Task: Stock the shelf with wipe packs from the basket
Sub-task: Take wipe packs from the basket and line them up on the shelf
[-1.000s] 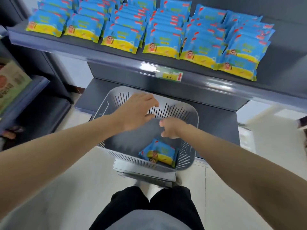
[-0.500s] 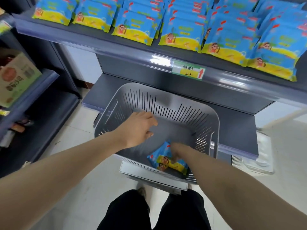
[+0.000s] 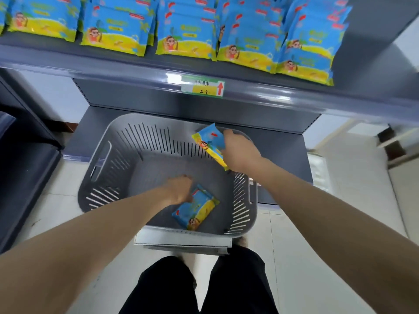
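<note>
The right hand (image 3: 240, 152) holds the raised pack (image 3: 210, 141) over the basket's far right corner. Its fingers are wrapped round the pack's right side, the thumb is hidden, and the pack is tilted with its yellow edge turned left. The left hand (image 3: 180, 189) is down inside the basket (image 3: 99, 155), near the front wall, touching the upper left end of the last pack (image 3: 196, 208). Its fingers point down behind the back of the hand, so I cannot tell whether they grip the pack or only rest against it. That pack lies flat and slantwise on the basket floor, and no other pack shows in there.

Above and behind the basket, the shelf (image 3: 136, 66) carries rows of matching packs (image 3: 186, 39), overlapped front to back. A price tag (image 3: 202, 86) sits on its lip above the basket's far wall. Bare shelf shows above the basket's right side.

These 2 packs look like the last of the job. They seem light, soft film pouches with some give, and probably slick. A pinch on an end seam could slip, so a hold across the short width, thumb on 1 face and fingers on the other, looks surer. The last pack likely needs an edge tipped up off the basket floor first. 1 hand per pack should do.
</note>
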Demonstrator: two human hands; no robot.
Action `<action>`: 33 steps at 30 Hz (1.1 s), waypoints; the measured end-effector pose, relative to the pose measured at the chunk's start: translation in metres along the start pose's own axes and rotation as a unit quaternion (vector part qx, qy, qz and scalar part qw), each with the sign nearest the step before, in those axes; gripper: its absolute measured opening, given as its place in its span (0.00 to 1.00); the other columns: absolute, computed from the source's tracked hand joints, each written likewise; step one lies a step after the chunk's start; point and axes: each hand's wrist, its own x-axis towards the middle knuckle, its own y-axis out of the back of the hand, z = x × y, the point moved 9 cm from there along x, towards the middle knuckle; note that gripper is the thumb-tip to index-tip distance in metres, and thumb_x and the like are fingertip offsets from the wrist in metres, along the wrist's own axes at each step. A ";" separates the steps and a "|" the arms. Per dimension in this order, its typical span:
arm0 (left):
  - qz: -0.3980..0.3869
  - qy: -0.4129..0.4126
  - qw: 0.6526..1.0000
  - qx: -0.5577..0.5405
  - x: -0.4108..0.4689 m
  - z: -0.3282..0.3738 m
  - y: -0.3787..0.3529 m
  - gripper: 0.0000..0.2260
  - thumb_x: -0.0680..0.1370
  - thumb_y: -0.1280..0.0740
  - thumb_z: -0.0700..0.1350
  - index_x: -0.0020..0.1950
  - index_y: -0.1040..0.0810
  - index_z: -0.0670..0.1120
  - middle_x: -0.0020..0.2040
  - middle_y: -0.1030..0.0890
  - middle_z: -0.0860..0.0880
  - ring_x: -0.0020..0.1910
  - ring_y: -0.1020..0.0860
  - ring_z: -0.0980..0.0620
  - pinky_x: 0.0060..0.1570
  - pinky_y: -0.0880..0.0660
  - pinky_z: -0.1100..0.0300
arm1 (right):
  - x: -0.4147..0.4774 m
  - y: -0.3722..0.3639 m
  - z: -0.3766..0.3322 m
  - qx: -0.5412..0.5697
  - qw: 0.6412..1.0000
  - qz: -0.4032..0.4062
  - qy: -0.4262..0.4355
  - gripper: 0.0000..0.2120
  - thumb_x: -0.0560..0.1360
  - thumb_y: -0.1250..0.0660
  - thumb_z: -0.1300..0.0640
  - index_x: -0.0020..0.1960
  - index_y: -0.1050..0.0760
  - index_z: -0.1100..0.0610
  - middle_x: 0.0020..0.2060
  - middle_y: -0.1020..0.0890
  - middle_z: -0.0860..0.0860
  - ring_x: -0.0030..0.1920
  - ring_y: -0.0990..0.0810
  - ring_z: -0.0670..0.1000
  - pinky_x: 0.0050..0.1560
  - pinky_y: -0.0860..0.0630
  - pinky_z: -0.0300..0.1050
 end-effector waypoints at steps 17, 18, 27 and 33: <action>-0.114 0.087 0.988 0.052 0.044 0.009 -0.061 0.30 0.69 0.27 0.52 0.66 0.29 0.41 0.64 0.25 0.43 0.62 0.25 0.46 0.59 0.28 0.56 | -0.033 0.033 0.006 0.133 0.985 0.090 0.060 0.12 0.77 0.40 0.58 0.60 0.33 0.56 0.46 0.28 0.51 0.42 0.27 0.55 0.41 0.29 0.47; -0.112 0.084 0.988 0.061 0.042 0.011 -0.058 0.26 0.70 0.28 0.50 0.64 0.27 0.41 0.62 0.24 0.43 0.60 0.24 0.46 0.58 0.27 0.56 | -0.034 0.038 0.004 0.138 0.984 0.094 0.063 0.13 0.77 0.41 0.57 0.61 0.34 0.54 0.47 0.27 0.51 0.43 0.26 0.56 0.42 0.27 0.49; 0.012 -0.009 0.996 0.083 -0.013 0.049 0.108 0.16 0.70 0.30 0.42 0.55 0.26 0.38 0.54 0.23 0.42 0.52 0.24 0.43 0.44 0.29 0.57 | -0.041 0.144 -0.005 0.088 0.982 0.137 0.100 0.14 0.79 0.43 0.51 0.63 0.37 0.52 0.40 0.25 0.54 0.41 0.25 0.59 0.39 0.29 0.49; 0.141 -0.092 0.982 0.080 -0.084 0.115 0.256 0.10 0.69 0.29 0.44 0.46 0.23 0.41 0.42 0.25 0.47 0.43 0.26 0.47 0.37 0.32 0.58 | -0.046 0.247 0.027 0.035 0.972 0.223 0.058 0.21 0.78 0.41 0.59 0.69 0.39 0.52 0.52 0.22 0.62 0.50 0.23 0.64 0.47 0.26 0.52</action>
